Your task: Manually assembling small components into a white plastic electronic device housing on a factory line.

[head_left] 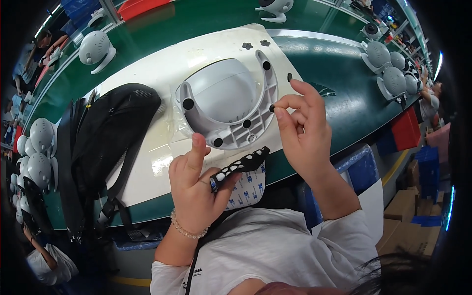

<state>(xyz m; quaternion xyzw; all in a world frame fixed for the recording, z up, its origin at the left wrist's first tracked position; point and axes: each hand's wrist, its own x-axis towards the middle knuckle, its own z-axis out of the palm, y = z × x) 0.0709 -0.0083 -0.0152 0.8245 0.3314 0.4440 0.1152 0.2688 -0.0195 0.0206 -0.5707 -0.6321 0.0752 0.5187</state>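
Observation:
A white rounded device lies on the pale mat with its ribbed, U-shaped base showing. Several round black adhesive pads sit on that base. My left hand grips a black die-cut sheet of pads with white-backed holes, below the base; printed backing paper hangs under it. My right hand pinches a small round black pad between fingertips at the base's right edge. Another black pad clings to the tip of a raised finger of that hand.
A black mesh bag lies left of the device. Two flower-shaped black scraps are on the mat's far edge. Similar white devices stand on the green table, grouped at left and right. Boxes and people are beyond.

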